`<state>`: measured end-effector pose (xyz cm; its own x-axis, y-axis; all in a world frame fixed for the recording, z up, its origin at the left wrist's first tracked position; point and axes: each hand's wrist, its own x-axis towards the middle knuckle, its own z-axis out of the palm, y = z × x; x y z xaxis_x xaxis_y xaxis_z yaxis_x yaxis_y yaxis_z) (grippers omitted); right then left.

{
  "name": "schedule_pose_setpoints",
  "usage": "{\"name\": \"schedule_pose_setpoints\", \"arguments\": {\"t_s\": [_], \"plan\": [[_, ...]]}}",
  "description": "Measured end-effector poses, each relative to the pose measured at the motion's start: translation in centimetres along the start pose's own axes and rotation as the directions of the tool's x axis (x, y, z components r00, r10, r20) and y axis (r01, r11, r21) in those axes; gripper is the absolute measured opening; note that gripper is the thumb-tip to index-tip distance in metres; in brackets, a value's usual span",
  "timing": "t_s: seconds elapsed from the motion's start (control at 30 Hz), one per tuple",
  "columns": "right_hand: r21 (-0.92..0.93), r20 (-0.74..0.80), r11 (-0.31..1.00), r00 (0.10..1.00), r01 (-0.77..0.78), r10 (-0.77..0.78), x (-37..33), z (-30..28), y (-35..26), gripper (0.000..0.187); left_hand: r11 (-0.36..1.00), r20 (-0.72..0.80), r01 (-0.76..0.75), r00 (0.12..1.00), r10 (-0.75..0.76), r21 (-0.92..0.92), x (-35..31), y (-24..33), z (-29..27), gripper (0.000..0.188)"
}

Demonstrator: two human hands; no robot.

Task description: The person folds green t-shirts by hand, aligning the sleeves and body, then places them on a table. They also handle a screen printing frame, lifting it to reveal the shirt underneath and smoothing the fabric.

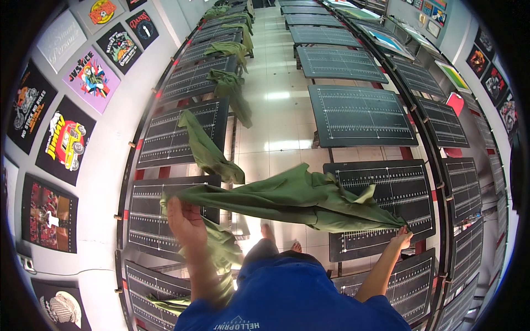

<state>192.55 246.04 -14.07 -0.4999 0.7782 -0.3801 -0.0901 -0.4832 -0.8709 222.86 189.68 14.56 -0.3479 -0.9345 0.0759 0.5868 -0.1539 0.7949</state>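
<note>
A length of green cloth [287, 196] hangs stretched across the aisle between my two hands, bunched into folds and sagging a little in the middle. My left hand [186, 219] is closed on its left end, slightly blurred, above a black board marked with white grid lines [144, 220]. At the other end, my right hand [404, 237] pinches a corner of the cloth over another gridded black board [353, 245]. Whether the cloth is a whole garment cannot be told from its folds. Below my left forearm, more green cloth [223, 245] drapes off the left boards.
Rows of gridded boards on rails line both sides of a tiled aisle [276, 118]. Green cloths [207, 146] hang over the inner edges of several left boards. Printed panels cover the left wall [118, 132]. Frames [383, 41] stand along the far right, and a red object [454, 103] is nearer.
</note>
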Motion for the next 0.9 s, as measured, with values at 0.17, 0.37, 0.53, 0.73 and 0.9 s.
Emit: {"name": "schedule_pose_setpoints", "arguments": {"t_s": [0.17,0.37,0.53,0.73,0.9], "plan": [[-0.354,0.271,0.762,0.839,0.542,-0.471,-9.0,9.6,0.2,0.026,0.988,0.097,0.157,0.983,-0.157,0.005,1.9,-5.5,6.8,0.014],[-0.093,0.97,0.959,-0.191,0.267,0.148,-39.8,22.6,-4.7,0.022,0.901,0.428,0.401,0.794,-0.431,0.164,4.0,-11.5,12.8,0.015],[-0.057,0.931,0.727,-0.228,0.685,0.287,-47.2,29.1,-6.5,0.015,0.891,0.478,0.396,0.752,-0.453,0.222,8.4,-12.5,15.2,0.016],[-0.101,0.922,0.622,-0.162,0.777,0.353,-50.0,33.9,-2.1,0.02,0.903,0.419,0.34,0.803,-0.423,0.261,15.0,-13.7,14.3,0.015],[-0.509,0.837,0.859,0.205,-0.049,0.507,-37.3,40.7,8.1,0.019,0.985,-0.059,0.132,0.989,-0.139,-0.114,25.2,-13.9,7.9,0.021]]}}
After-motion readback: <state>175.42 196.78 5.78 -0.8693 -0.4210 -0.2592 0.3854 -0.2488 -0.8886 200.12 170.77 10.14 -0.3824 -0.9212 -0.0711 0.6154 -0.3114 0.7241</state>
